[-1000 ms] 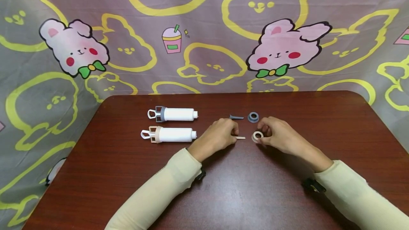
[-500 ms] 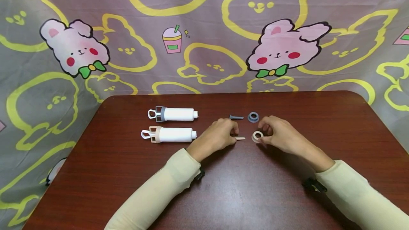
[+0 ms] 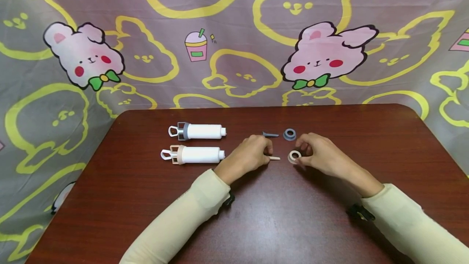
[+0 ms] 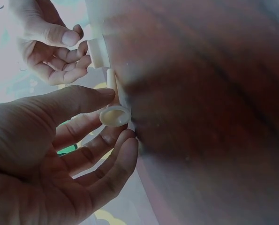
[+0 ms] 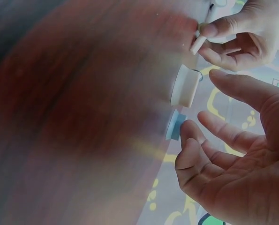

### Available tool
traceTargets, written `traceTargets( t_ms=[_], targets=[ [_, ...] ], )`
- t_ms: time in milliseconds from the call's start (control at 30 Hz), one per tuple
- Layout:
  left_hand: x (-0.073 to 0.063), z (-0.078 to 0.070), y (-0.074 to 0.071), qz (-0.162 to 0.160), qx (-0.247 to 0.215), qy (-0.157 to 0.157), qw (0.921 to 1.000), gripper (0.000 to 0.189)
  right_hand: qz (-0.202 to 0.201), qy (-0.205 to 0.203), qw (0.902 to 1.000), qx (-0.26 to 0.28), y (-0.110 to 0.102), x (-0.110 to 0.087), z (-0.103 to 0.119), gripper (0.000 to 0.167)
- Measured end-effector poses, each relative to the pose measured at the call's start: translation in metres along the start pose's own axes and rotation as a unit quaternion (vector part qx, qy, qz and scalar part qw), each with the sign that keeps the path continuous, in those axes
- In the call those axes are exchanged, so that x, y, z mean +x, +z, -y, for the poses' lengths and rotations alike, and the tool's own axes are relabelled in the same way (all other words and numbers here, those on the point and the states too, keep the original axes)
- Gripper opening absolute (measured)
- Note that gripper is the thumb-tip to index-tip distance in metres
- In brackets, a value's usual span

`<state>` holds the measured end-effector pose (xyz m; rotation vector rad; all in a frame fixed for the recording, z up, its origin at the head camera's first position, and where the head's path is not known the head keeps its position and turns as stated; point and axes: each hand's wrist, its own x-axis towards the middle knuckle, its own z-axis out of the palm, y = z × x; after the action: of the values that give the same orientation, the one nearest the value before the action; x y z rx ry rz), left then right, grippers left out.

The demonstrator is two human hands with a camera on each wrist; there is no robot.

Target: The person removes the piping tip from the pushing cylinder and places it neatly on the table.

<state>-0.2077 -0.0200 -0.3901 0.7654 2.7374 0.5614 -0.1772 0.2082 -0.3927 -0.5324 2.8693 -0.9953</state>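
Observation:
My left hand (image 3: 249, 156) is at the middle of the table, thumb and fingers pinching a small beige funnel-like piece (image 4: 115, 116) with a thin stem. Its round cup end faces the left wrist camera; in the head view only the stem (image 3: 275, 158) shows. My right hand (image 3: 324, 156) is just right of a beige flanged ring (image 3: 294, 157) standing on the table. Thumb and fingers are spread apart at the ring's side without closing round it; whether a fingertip touches it I cannot tell. Behind are a blue-grey flanged ring (image 3: 290, 134) and a matching stemmed piece (image 3: 271, 135).
Left of my left hand lie two white cylinders with loop handles, one with a beige collar (image 3: 201, 155), the other with a grey collar (image 3: 205, 131). The brown table (image 3: 264, 223) ends at a patterned cloth backdrop (image 3: 242, 52).

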Motion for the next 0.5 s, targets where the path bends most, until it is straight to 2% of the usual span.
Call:
traceTargets(
  t_ms=[500],
  targets=[
    [-0.0013, -0.0010, -0.0007, 0.006, 0.001, -0.005, 1.0000, 0.015, 0.002, -0.002, 1.0000, 0.003, 0.0004, -0.0003, 0.0002, 0.026]
  ],
)
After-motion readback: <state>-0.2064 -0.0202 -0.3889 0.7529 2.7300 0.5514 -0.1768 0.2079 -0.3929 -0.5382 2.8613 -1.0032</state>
